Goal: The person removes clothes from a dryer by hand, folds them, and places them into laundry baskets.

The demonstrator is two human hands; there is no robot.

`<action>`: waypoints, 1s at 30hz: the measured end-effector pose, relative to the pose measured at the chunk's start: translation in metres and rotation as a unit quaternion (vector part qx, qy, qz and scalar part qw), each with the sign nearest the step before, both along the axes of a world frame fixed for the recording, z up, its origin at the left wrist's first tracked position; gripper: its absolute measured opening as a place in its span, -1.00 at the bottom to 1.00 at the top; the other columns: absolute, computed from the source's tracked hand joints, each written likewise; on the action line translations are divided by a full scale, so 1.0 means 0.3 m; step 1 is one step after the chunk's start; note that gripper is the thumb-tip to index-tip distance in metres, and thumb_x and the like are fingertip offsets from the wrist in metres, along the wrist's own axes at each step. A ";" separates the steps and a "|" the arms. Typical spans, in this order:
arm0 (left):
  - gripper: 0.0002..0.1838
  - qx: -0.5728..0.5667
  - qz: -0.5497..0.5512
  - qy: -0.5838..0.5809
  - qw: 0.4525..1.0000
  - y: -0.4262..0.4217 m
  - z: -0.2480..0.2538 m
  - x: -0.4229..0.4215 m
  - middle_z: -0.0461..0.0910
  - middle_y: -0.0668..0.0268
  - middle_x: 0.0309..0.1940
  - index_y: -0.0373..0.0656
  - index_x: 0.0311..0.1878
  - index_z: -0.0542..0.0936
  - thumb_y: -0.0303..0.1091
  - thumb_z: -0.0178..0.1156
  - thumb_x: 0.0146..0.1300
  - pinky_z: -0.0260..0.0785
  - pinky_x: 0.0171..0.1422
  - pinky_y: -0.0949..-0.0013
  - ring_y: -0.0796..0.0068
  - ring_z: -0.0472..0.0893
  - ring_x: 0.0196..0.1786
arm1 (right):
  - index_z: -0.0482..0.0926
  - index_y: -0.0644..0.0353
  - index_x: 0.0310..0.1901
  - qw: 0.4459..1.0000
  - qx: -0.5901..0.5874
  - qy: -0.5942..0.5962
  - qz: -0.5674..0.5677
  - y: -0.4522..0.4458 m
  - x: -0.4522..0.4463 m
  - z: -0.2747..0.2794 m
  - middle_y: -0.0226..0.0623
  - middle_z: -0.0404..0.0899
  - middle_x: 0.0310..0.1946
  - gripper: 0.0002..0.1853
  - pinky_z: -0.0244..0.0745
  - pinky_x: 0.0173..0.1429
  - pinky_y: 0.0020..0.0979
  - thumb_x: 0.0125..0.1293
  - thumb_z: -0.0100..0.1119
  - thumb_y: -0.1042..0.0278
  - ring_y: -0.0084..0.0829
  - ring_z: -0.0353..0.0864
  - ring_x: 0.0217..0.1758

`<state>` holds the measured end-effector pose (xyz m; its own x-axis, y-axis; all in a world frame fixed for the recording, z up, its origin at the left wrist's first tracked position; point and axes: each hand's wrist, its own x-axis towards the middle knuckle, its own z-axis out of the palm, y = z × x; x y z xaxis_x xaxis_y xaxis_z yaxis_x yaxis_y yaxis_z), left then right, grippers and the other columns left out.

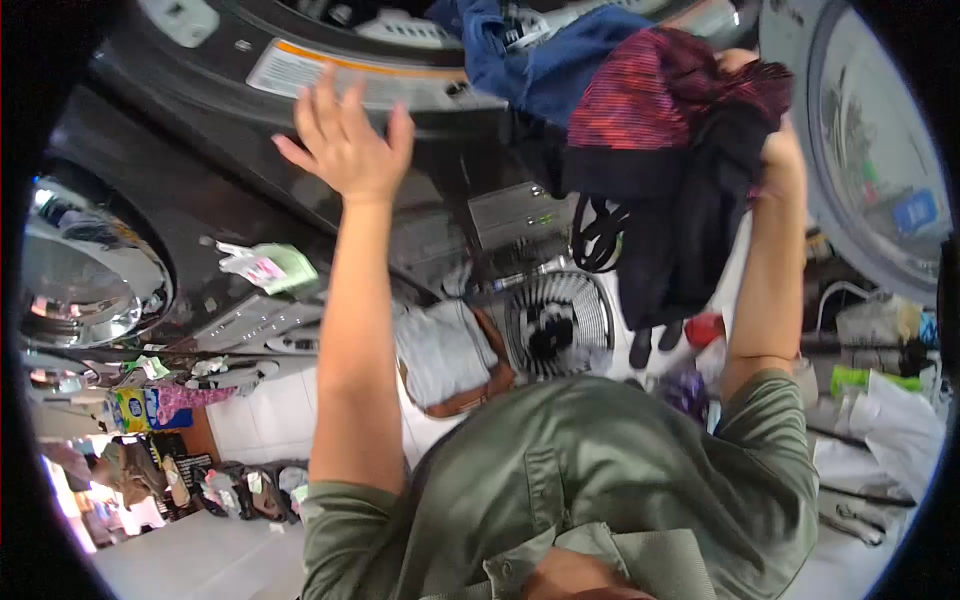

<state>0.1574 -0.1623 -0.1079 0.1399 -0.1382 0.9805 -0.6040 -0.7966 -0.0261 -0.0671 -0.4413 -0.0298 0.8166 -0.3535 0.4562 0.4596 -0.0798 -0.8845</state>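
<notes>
My left hand is open, fingers spread, in front of the dark machine's rim by a white label with an orange stripe. Nothing is in it. My right hand grips a bundle of clothes at the upper right, its fingers partly hidden by the cloth. In the bundle are a red-and-black patterned garment and a black garment that hangs down, with thin black straps dangling beside it. A blue denim garment lies against them at the machine's opening; whether my hand holds it too, I cannot tell.
The round glass door stands open at the right. Below are a round slatted basket with dark items and a brown basket with grey cloth. Another front-load machine is at the left, and a green-and-white paper is nearby.
</notes>
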 end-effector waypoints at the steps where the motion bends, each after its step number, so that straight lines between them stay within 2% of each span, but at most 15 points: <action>1: -0.57 0.003 0.005 -0.015 1.000 0.003 -0.013 0.002 0.33 0.38 0.12 0.04 -0.15 0.46 0.04 0.08 -0.07 -0.46 0.27 -0.10 0.20 0.24 0.17 | 0.38 0.27 -0.07 1.000 0.002 -0.015 0.023 0.030 -0.042 -0.096 -0.32 0.46 -0.18 -0.50 0.40 -0.07 -0.47 -0.20 0.04 0.62 -0.46 0.50 -0.19; 4: -0.54 0.016 -0.001 -0.018 1.000 0.004 -0.018 0.004 0.36 0.42 0.07 0.03 -0.14 0.47 0.09 0.07 -0.06 -0.46 0.26 -0.11 0.25 0.27 0.12 | 0.34 0.18 -0.06 0.982 0.132 0.136 0.007 0.076 -0.152 -0.341 -0.26 0.43 -0.19 -0.43 0.45 -0.08 -0.38 -0.28 0.14 0.54 -0.36 0.50 -0.17; 7: -0.52 0.005 -0.010 -0.061 0.998 -0.006 -0.029 0.037 0.38 0.45 0.02 0.04 -0.19 0.48 0.18 0.04 -0.05 -0.48 0.25 -0.13 0.29 0.29 0.06 | 0.38 0.27 -0.06 0.949 0.269 0.154 0.061 0.069 -0.182 -0.658 -0.30 0.47 -0.20 -0.45 0.39 -0.04 -0.44 -0.27 0.04 0.59 -0.43 0.49 -0.17; 9: -0.52 0.009 -0.010 -0.066 0.998 -0.001 -0.037 0.049 0.38 0.44 0.01 0.02 -0.20 0.49 0.19 0.04 -0.05 -0.50 0.24 -0.15 0.27 0.29 0.06 | 0.37 0.28 -0.03 0.928 0.262 0.253 0.080 0.076 -0.186 -0.832 -0.30 0.49 -0.23 -0.42 0.39 -0.05 -0.44 -0.29 0.05 0.62 -0.43 0.49 -0.16; 10: -0.51 0.015 -0.017 -0.061 0.998 0.001 -0.031 0.041 0.36 0.41 0.04 0.01 -0.17 0.48 0.16 0.06 -0.06 -0.46 0.23 -0.17 0.23 0.28 0.06 | 0.37 0.28 -0.02 0.916 0.274 0.281 0.085 0.080 -0.182 -0.943 -0.31 0.50 -0.24 -0.38 0.38 -0.04 -0.45 -0.33 0.05 0.64 -0.43 0.48 -0.17; 11: -0.43 0.064 0.079 -0.056 0.993 -0.009 0.003 -0.028 0.25 0.29 0.19 -0.03 0.08 0.33 0.06 -0.03 0.03 -0.22 0.25 -0.05 0.20 0.19 0.23 | 0.37 0.25 0.02 0.895 0.269 0.348 0.072 0.108 -0.184 -0.982 -0.29 0.49 -0.19 -0.34 0.36 -0.01 -0.44 -0.32 0.08 0.64 -0.39 0.47 -0.14; 13: -0.43 0.069 0.089 -0.053 0.992 -0.009 0.002 -0.024 0.23 0.27 0.20 0.00 0.08 0.33 0.06 -0.01 0.01 -0.23 0.25 -0.06 0.20 0.17 0.24 | 0.35 0.25 0.06 0.916 0.062 0.395 0.001 0.102 -0.203 -1.191 -0.23 0.46 -0.09 -0.34 0.33 0.04 -0.42 -0.28 0.12 0.61 -0.32 0.45 -0.06; 16: -0.52 0.021 0.014 -0.049 0.998 0.003 -0.033 0.039 0.35 0.36 0.06 0.02 -0.13 0.46 0.12 0.08 -0.06 -0.40 0.22 -0.19 0.20 0.28 0.08 | 0.37 0.29 0.04 0.858 -0.221 0.462 -0.029 0.086 -0.175 -1.203 -0.05 0.34 0.08 -0.40 0.24 0.17 -0.36 -0.18 0.22 0.46 -0.17 0.35 0.12; 17: -0.51 0.031 0.024 -0.017 0.999 0.011 -0.029 0.021 0.32 0.32 0.11 0.02 -0.08 0.44 0.07 0.11 -0.06 -0.37 0.23 -0.18 0.17 0.25 0.13 | 0.41 0.28 0.00 0.854 -0.192 0.482 0.046 0.098 -0.136 -1.077 -0.06 0.35 0.07 -0.43 0.23 0.18 -0.36 -0.15 0.27 0.36 -0.21 0.35 0.12; 18: -0.49 0.039 0.030 -0.011 0.999 0.008 -0.013 -0.004 0.30 0.29 0.15 0.00 -0.04 0.43 0.05 0.11 -0.06 -0.38 0.25 -0.15 0.16 0.22 0.17 | 0.42 0.25 0.00 0.849 -0.295 0.423 0.118 0.090 -0.086 -0.992 -0.12 0.40 0.03 -0.45 0.28 0.12 -0.40 -0.12 0.28 0.33 -0.30 0.40 0.06; 20: -0.53 0.020 0.028 0.007 0.999 -0.002 -0.006 -0.012 0.35 0.23 0.10 -0.03 -0.10 0.48 0.02 0.07 -0.05 -0.50 0.31 -0.04 0.12 0.24 0.16 | 0.44 0.21 -0.01 0.862 -0.198 0.384 0.264 0.139 -0.013 -0.537 -0.24 0.50 -0.11 -0.54 0.34 0.05 -0.42 0.00 0.25 0.34 -0.40 0.47 -0.05; 21: -0.54 0.017 0.024 0.013 0.999 0.001 -0.006 -0.012 0.35 0.22 0.10 -0.04 -0.11 0.47 0.02 0.06 -0.03 -0.53 0.32 -0.02 0.11 0.23 0.18 | 0.44 0.23 -0.02 0.905 -0.181 0.257 0.288 0.145 0.027 -0.376 -0.27 0.53 -0.14 -0.59 0.35 0.04 -0.42 0.05 0.22 0.36 -0.44 0.49 -0.10; 24: -0.58 0.020 0.016 0.040 0.999 0.004 0.003 -0.017 0.34 0.18 0.11 -0.03 -0.12 0.45 0.03 0.02 0.03 -0.59 0.32 -0.01 0.11 0.21 0.21 | 0.47 0.27 -0.15 0.967 -0.129 0.046 0.213 0.135 0.231 0.023 -0.32 0.52 -0.28 -0.73 0.42 -0.14 -0.51 0.08 0.14 0.41 -0.53 0.50 -0.23; 26: -0.57 0.031 0.012 0.038 0.999 0.012 0.005 -0.016 0.33 0.15 0.11 -0.05 -0.09 0.43 0.01 0.01 0.04 -0.58 0.33 0.03 0.11 0.21 0.22 | 0.43 0.24 -0.08 0.983 -0.141 -0.010 0.115 0.166 0.473 0.187 -0.28 0.53 -0.30 -0.65 0.40 -0.12 -0.47 0.13 0.07 0.25 -0.50 0.50 -0.23; 30: -0.61 0.022 0.003 0.046 0.999 0.017 0.008 -0.013 0.40 0.19 0.06 -0.01 -0.13 0.45 0.00 0.01 0.05 -0.55 0.34 -0.01 0.11 0.27 0.18 | 0.30 0.12 0.08 0.952 -0.274 0.138 -0.018 0.221 1.077 0.291 -0.26 0.43 -0.07 -0.39 0.36 -0.11 -0.33 0.00 0.19 0.04 -0.39 0.40 -0.06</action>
<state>0.1536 -0.1571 -0.1055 0.2294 -0.1795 0.9566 -0.6001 -0.7999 -0.0062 0.2560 -0.3750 0.0574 0.9240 -0.1541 0.3500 0.2040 -0.5754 -0.7920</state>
